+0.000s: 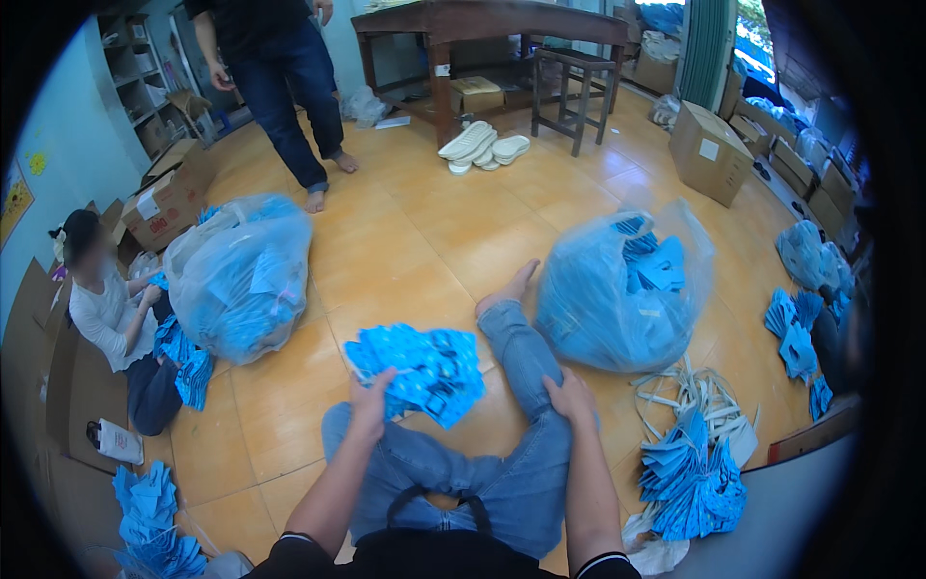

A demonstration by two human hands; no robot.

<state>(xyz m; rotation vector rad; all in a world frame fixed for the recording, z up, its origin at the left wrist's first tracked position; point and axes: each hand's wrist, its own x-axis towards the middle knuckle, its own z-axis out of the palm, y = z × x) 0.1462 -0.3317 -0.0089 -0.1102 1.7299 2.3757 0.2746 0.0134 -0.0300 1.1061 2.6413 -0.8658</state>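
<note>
My left hand [371, 398] is closed on the near edge of a bundle of blue patterned fabric pieces [417, 372], which hangs over the floor in front of my left knee. The pieces lie together in a loose stack with darker printed marks. On my right knee lies my right hand [571, 396], its fingers over the jeans and no object seen in it. Just beyond that knee stands a large clear plastic bag [617, 314] full of similar blue pieces. To its near right, tied fans of blue pieces [693, 478] lie beside pale straps [704, 400].
Another full plastic bag [241, 280] stands at left, beside a seated person [111, 309] handling blue pieces. A second person [280, 87] stands barefoot at the back. White soles [477, 145] lie near a wooden table [444, 24] and stool [576, 92]. A cardboard box [709, 152] sits at right.
</note>
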